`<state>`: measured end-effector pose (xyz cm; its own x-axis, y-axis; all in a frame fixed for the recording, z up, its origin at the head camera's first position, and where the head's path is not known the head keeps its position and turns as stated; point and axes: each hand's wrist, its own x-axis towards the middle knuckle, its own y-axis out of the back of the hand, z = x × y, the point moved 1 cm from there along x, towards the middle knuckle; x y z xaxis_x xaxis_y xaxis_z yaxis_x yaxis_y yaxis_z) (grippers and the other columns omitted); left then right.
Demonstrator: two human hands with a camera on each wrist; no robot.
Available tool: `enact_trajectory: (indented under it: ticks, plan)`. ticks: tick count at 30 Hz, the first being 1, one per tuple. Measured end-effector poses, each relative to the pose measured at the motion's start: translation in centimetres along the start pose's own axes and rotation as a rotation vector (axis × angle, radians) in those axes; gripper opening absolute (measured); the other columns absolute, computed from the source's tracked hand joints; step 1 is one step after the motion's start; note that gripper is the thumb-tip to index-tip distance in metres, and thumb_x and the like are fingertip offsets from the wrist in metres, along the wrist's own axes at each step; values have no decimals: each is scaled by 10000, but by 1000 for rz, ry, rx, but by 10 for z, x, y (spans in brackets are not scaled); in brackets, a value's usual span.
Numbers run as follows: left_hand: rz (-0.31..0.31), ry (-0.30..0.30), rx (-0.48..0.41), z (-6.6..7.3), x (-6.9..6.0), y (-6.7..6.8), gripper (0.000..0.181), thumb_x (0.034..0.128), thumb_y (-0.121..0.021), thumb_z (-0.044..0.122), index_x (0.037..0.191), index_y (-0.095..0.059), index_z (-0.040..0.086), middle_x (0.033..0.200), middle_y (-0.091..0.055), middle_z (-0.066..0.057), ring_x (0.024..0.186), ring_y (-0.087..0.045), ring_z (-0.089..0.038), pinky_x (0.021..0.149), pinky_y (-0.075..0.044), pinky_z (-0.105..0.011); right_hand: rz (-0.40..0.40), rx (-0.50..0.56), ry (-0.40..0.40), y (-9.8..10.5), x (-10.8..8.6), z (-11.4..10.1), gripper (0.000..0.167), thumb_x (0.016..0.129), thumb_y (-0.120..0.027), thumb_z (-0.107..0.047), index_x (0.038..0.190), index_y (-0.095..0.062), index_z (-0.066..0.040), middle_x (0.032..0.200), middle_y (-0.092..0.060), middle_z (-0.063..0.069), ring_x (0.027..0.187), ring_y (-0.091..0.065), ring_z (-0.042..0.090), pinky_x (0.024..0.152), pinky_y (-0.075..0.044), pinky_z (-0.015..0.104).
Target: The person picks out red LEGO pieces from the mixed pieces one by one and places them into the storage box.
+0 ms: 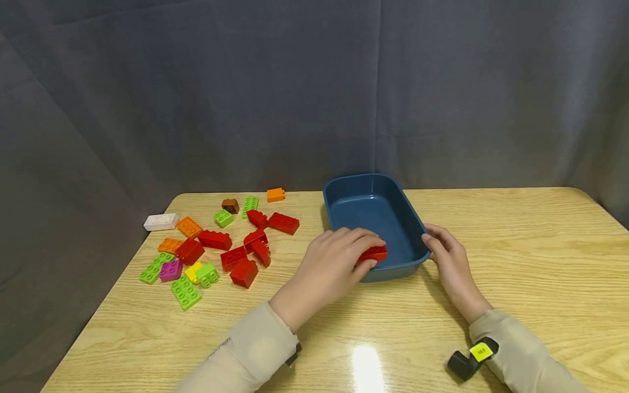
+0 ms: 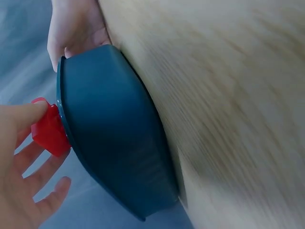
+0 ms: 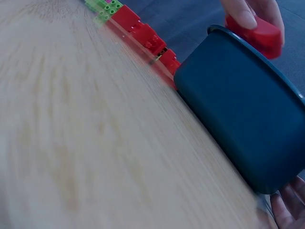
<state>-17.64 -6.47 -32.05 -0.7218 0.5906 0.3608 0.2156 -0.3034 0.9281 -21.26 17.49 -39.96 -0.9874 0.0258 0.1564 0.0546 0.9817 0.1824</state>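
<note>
My left hand (image 1: 339,256) pinches a red toy brick (image 1: 374,252) between thumb and fingers, over the near rim of a blue tray (image 1: 366,204). In the left wrist view the red brick (image 2: 50,130) shows at the tray's rim, with thumb above and fingers below it. My right hand (image 1: 448,262) grips the tray's near right corner, thumb on the rim and fingers against the outer wall. The right wrist view shows the tray's outer side (image 3: 238,105) and the red brick (image 3: 259,36) above its rim.
Left of the tray lie several loose bricks: red ones (image 1: 244,273), green ones (image 1: 185,293), orange ones (image 1: 189,227), a purple one (image 1: 171,270), a yellow one (image 1: 194,272), a brown one (image 1: 230,205) and a white one (image 1: 161,221). A grey curtain (image 1: 295,98) hangs behind the wooden table (image 1: 530,245).
</note>
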Motion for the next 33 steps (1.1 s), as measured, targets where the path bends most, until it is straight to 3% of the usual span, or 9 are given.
enact_trajectory:
  ticks: [8, 15, 18, 27, 33]
  plan:
    - [-57, 79, -54, -4, 22, -13, 395, 933, -700, 344, 1319, -638, 281, 1302, -617, 82, 1103, -589, -140, 913, -489, -316, 3, 9, 8, 0, 2, 1, 483, 1066, -444, -312, 1419, -464, 17, 1287, -530, 40, 1089, -526, 29, 874, -444, 122]
    - [-129, 117, -277, -13, 34, -23, 372, 930, -715, 260, 1297, -655, 260, 1284, -624, 65, 1092, -575, -132, 891, -492, -281, -1, -8, -21, 0, 1, 1, 498, 1066, -436, -335, 1428, -457, 7, 1336, -509, 94, 1107, -507, 29, 886, -430, 118]
    - [-145, 122, -329, -15, 38, -25, 373, 917, -729, 232, 1284, -664, 254, 1272, -633, 59, 1085, -575, -129, 896, -488, -275, -4, -13, -34, -1, 0, 1, 503, 1066, -434, -344, 1435, -453, -3, 1371, -491, 118, 1120, -496, 26, 893, -420, 117]
    - [-132, 220, -275, -19, 44, -27, 423, 881, -770, 208, 1287, -660, 252, 1238, -657, 49, 1069, -586, -161, 900, -484, -315, -6, -21, -9, 0, -1, -1, 500, 1069, -426, -347, 1435, -453, -8, 1333, -502, 92, 1092, -510, 26, 881, -429, 129]
    - [-160, 230, -222, -20, 41, -30, 390, 895, -755, 264, 1275, -670, 254, 1230, -662, 59, 1043, -603, -156, 892, -467, -308, -12, -20, -16, 1, -1, -1, 496, 1068, -429, -346, 1440, -454, -19, 1346, -500, 109, 1092, -511, 31, 891, -426, 141]
